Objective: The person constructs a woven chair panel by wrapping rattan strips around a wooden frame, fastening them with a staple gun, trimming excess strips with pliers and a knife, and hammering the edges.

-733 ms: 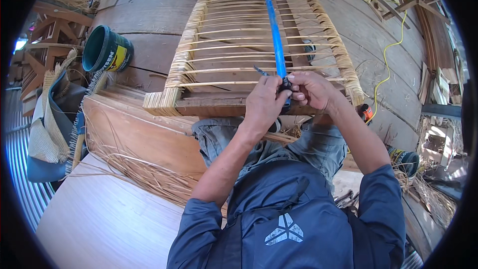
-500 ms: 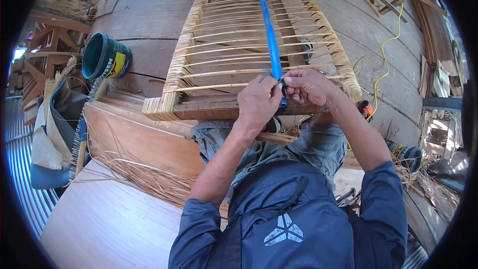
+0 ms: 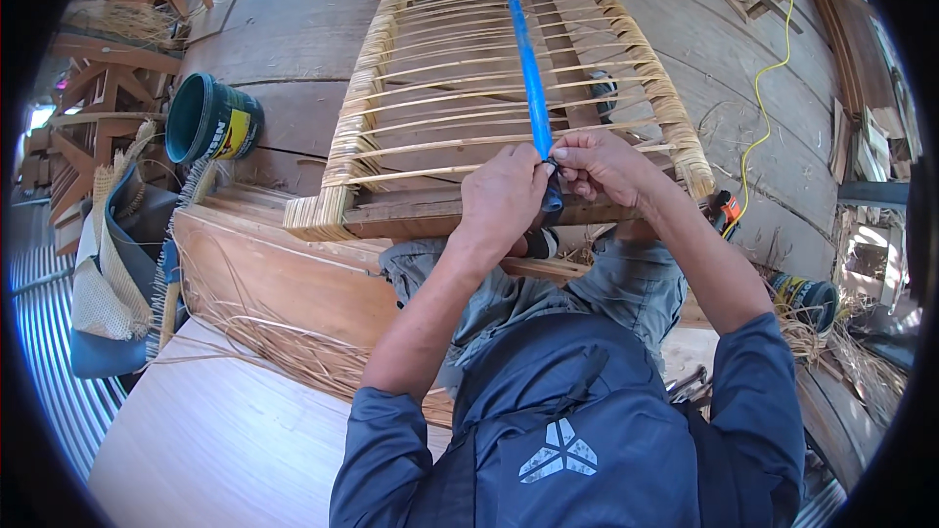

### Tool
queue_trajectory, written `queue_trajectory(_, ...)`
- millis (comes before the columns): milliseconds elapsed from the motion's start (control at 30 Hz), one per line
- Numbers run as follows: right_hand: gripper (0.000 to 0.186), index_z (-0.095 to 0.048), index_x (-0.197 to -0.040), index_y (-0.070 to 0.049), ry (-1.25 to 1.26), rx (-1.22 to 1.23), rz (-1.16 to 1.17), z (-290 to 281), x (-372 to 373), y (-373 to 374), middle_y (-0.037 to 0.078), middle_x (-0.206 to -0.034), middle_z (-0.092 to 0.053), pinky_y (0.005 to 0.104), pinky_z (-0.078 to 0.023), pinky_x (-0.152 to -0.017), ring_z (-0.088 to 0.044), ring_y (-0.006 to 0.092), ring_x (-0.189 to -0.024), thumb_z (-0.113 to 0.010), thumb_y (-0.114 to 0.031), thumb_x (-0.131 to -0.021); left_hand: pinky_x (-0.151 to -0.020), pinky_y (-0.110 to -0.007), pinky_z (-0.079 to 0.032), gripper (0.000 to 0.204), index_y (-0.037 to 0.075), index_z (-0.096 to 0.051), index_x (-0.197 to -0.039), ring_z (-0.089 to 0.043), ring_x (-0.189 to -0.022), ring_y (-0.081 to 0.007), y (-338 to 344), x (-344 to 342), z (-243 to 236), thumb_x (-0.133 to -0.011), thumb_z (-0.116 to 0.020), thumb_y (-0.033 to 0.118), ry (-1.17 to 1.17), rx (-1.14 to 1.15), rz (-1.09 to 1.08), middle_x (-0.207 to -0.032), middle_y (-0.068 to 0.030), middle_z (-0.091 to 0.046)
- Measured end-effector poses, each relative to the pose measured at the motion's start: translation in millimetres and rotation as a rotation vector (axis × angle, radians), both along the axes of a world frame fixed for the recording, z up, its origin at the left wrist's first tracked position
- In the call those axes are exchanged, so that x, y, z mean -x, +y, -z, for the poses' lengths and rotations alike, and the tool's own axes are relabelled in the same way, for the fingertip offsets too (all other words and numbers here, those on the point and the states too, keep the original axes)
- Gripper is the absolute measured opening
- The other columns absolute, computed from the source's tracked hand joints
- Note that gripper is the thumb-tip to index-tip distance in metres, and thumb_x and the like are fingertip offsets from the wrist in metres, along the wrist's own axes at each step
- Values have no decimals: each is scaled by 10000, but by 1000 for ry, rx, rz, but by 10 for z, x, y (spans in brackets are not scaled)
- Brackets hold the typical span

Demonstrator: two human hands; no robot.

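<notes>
Before me lies a wooden frame (image 3: 445, 223) with cane wrapped over its two long sides and thin cane strands (image 3: 430, 149) stretched across it. A long blue pipe (image 3: 523, 49) runs lengthwise over the strands to the near rail. Close to the pipe's near end a thin dark strip (image 3: 551, 168) goes round it. My left hand (image 3: 501, 191) is closed, its thumb and forefinger pinching at this strip on the pipe's left. From the right side my right hand (image 3: 602, 171) pinches at the same strip, fingers curled. Their fingertips partly hide the strip.
A dark green bucket (image 3: 210, 119) stands left of the frame, and another bucket (image 3: 807, 300) at right. Loose cane strands (image 3: 293, 357) lie over a wooden board on my left. A yellow cord (image 3: 760, 103) crosses the plank floor. Star-shaped wooden pieces (image 3: 103, 78) are piled far left.
The view has shifted slightly. Both hands stay at the pipe's near end, with only small finger movement around the dark strip.
</notes>
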State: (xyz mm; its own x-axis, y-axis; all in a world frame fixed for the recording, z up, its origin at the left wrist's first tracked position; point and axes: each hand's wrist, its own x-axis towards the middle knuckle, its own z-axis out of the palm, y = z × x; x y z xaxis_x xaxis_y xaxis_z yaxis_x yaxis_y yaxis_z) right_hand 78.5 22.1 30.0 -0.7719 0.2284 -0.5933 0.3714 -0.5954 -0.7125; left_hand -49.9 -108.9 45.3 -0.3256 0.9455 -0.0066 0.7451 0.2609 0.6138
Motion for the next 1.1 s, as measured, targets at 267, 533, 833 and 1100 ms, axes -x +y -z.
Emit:
queue_trajectory(267,157,-584,-1030,-71,27,-1072,-238,79,-173,-99,-8,-632,-515,247,-409,-496,-475,83,-536,-485,-113,-916,-679,-459,-454,232,51,-597,-804,-579,-786,-367,-193,321,60,-865,-538,267,51,113,100,-782,-163,-596)
queue_trajectory(533,129,-583,-989,-34,35,-193,60,-121,-210,-116,4,-758,-603,140,-395,-467,-535,42,-565,-569,-77,-869,-977,-526,-355,533,31,-467,-1253,-400,-1228,-400,502,1374,523,-890,-472,421,467,109,-66,-1343,-196,-423)
queue_trajectory(833,126,-625,-987,-45,38,-265,123,90,-241,-110,-23,-754,-595,170,-446,-568,-546,39,-657,-553,-103,-901,-1033,-534,-267,665,11,-443,-1300,-318,-1292,-412,591,1386,812,-896,-366,534,418,355,-103,-1389,-212,-370)
queue_trajectory(1100,139,-607,-936,-34,176,-41,320,152,-99,-191,6,-642,-555,170,-377,-430,-491,58,-500,-520,-143,-931,-708,-459,-471,330,54,-611,-895,-609,-829,-356,-62,353,-118,-843,-547,374,-87,266,298,-843,-172,-635)
